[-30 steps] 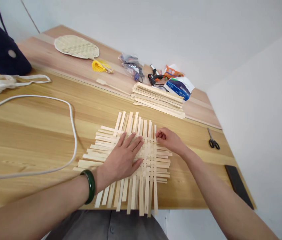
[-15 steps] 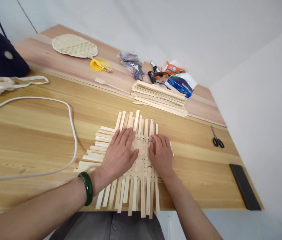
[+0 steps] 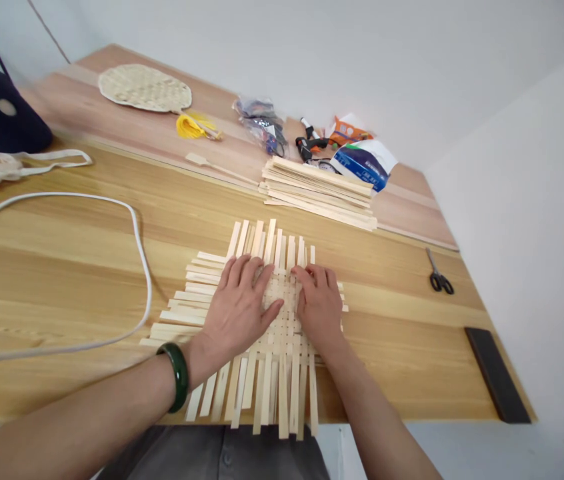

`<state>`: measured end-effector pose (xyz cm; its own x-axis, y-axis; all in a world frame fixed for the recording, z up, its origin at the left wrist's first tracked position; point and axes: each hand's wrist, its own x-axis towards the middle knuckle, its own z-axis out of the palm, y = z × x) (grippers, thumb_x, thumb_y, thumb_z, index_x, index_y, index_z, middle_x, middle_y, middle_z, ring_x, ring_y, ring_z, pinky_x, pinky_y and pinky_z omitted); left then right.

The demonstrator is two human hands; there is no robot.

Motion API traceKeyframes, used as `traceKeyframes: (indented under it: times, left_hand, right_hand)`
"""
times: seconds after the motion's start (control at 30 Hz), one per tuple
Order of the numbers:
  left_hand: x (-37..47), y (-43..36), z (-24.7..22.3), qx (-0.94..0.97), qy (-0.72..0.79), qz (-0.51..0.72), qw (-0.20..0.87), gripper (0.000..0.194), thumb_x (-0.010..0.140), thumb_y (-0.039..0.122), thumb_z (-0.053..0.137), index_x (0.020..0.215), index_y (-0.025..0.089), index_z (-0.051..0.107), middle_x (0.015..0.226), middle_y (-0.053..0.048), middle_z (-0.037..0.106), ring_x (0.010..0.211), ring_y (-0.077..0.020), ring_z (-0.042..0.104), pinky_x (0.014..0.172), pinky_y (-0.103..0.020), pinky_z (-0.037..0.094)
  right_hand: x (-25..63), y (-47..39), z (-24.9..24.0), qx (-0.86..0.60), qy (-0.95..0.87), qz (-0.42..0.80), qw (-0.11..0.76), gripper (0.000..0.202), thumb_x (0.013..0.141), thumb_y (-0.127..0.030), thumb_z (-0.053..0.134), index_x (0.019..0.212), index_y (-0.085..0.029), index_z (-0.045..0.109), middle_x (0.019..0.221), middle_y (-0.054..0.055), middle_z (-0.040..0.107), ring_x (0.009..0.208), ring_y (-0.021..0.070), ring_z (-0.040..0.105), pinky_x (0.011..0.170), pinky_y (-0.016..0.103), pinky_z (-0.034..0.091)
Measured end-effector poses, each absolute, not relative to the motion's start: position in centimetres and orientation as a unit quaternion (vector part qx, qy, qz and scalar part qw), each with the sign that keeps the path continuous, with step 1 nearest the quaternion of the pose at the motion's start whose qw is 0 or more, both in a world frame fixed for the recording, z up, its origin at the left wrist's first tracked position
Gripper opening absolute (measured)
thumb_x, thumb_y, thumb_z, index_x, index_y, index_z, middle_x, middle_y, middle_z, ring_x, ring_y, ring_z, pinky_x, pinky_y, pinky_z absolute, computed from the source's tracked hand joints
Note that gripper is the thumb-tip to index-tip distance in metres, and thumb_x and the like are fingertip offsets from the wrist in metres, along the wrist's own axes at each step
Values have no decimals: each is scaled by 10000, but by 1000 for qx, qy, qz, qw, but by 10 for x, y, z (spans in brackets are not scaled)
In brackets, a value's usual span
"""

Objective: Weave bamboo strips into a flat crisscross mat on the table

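A mat woven from pale bamboo strips [image 3: 278, 340] lies on the wooden table, loose strip ends sticking out on its sides. Across its upper left part rests my left hand [image 3: 239, 300], fingers spread and thumb apart, a green bangle at the wrist. On the right part of the weave is my right hand [image 3: 321, 303], its fingers bent and their tips touching the strips near the upper edge. The index finger reaches left, apart from the thumb. Both hands cover parts of the weave.
Behind the mat lies a stack of strips [image 3: 319, 193]. Scissors [image 3: 441, 277] and a black bar [image 3: 497, 375] are at right. A white cable [image 3: 145, 267] curves at left. Farther back are a woven fan [image 3: 145, 88], a yellow tassel [image 3: 193, 127] and a glue gun [image 3: 309, 145].
My right index finger has stretched out to the left along the upper weave. My left hand stays flat on the mat. The view has shifted slightly.
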<state>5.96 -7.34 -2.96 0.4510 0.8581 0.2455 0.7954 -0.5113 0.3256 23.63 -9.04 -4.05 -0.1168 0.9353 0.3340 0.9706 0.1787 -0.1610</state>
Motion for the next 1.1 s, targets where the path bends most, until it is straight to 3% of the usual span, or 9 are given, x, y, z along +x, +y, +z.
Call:
traceKeyframes:
  times: [0.27, 0.5, 0.83, 1.0, 1.1]
  left_hand:
    - [65, -69, -26, 839, 506, 183, 84, 507, 900, 481, 553, 1268, 133, 558, 1263, -167, 545, 1243, -371, 426, 1111, -558, 332]
    - [69, -64, -29, 827, 519, 193, 92, 482, 852, 457, 617, 1223, 153, 566, 1204, -153, 558, 1208, -364, 429, 1088, -555, 348]
    - [68, -64, -28, 834, 512, 184, 97, 471, 857, 469, 607, 1192, 139, 582, 1184, -145, 554, 1199, -369, 428, 1109, -556, 333]
    - [57, -71, -23, 846, 479, 209, 111, 628, 879, 351, 582, 1408, 70, 391, 1325, -206, 526, 1292, -354, 439, 1129, -547, 349]
    - [40, -79, -23, 855, 467, 215, 67, 708, 911, 348, 542, 1489, 69, 245, 1513, -238, 382, 1452, -351, 293, 1166, -549, 305]
  right_hand:
    - [218, -83, -42, -689, -697, -51, 191, 397, 776, 37, 413, 995, -208, 635, 968, 90, 625, 923, 263, 462, 802, 378, 415]
    - [222, -81, -45, -673, -705, -34, 221, 461, 700, 57, 393, 988, -228, 614, 943, 65, 626, 909, 259, 469, 794, 369, 409]
    - [222, -82, -48, -674, -700, -48, 229, 434, 716, 49, 407, 967, -228, 628, 943, 66, 618, 933, 254, 500, 816, 360, 437]
    - [223, -85, -42, -657, -696, -76, 279, 425, 801, 7, 404, 1093, -200, 633, 1049, 100, 633, 1012, 256, 530, 863, 389, 479]
    - [221, -88, -27, -638, -707, -88, 293, 400, 873, -51, 411, 1175, -205, 621, 1114, 109, 639, 1094, 260, 543, 949, 428, 477]
